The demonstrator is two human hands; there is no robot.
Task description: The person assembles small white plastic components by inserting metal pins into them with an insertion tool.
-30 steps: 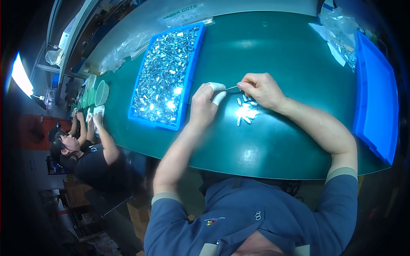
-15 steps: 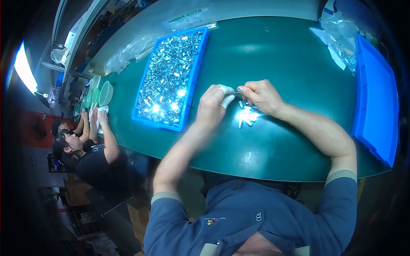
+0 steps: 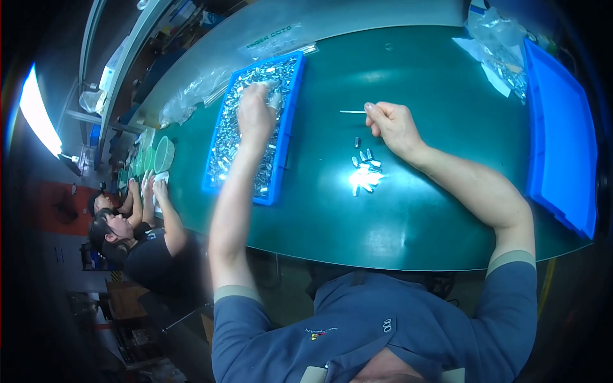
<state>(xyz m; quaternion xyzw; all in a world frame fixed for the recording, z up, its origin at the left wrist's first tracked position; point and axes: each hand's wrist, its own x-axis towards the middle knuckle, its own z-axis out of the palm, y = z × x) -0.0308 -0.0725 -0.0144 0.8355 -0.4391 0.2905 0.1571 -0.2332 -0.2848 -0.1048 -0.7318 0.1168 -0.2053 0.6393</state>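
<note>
My left hand (image 3: 257, 115) is over the blue tray (image 3: 292, 105), which is full of small shiny metal parts (image 3: 231, 143). White finger cots cover some of its fingertips. Motion smears those fingers, so I cannot make out whether a part is between them. Above the green table, my right hand (image 3: 394, 127) pinches one end of a thin pale stick (image 3: 352, 112) that points left. Just below that hand lies a loose pile of metal parts (image 3: 365, 177), with a single part (image 3: 357, 142) a little apart from it.
An empty-looking blue tray (image 3: 562, 140) stands tilted at the right edge. Clear plastic bags (image 3: 501, 38) and white paper lie at the far right. Further left, two people work beside green bowls (image 3: 164, 154). A plastic bag (image 3: 182, 108) lies behind the full tray.
My hands were together over the pile; the left has moved left to the full tray. The right has shifted slightly up, its stick now in plain sight. One part now lies above the pile.
</note>
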